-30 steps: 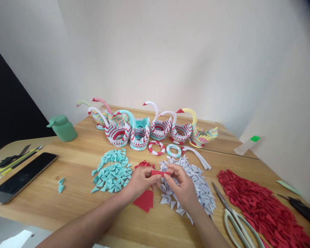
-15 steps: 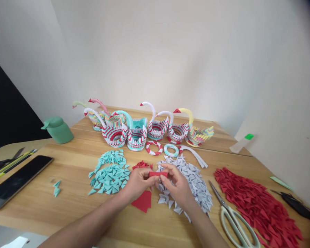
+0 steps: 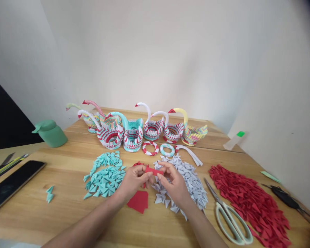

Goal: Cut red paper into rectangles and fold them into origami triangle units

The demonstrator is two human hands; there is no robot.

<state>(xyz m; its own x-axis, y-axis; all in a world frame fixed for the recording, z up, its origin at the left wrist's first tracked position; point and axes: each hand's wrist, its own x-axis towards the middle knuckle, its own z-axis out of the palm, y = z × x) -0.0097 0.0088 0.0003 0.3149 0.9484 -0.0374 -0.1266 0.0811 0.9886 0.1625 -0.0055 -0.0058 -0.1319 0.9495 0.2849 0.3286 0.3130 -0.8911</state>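
Note:
Between my two hands is a folded strip of red paper (image 3: pixel 154 171), pinched at both ends. My left hand (image 3: pixel 136 177) grips its left end between thumb and fingers; my right hand (image 3: pixel 172 179) holds the right end the same way. Below the left hand lie flat red paper pieces (image 3: pixel 138 202). A small heap of red folded pieces (image 3: pixel 138 164) is partly hidden behind the hands. White folded paper triangles (image 3: pixel 193 179) spread under and beyond my right hand, and turquoise triangles (image 3: pixel 105 181) lie left of my left hand.
Several paper swans (image 3: pixel 133 137) stand at the back, with two paper rings (image 3: pixel 150 148) and a white swan neck (image 3: pixel 189 154) before them. Scissors (image 3: pixel 228 217) and a red triangle pile (image 3: pixel 250 203) lie right; a phone (image 3: pixel 15 184) and green container (image 3: pixel 50 133) left.
The red strip has tilted, its right end now lower than its left. Both hands keep hold of it. The whole view has shifted slightly, moving the scene leftward.

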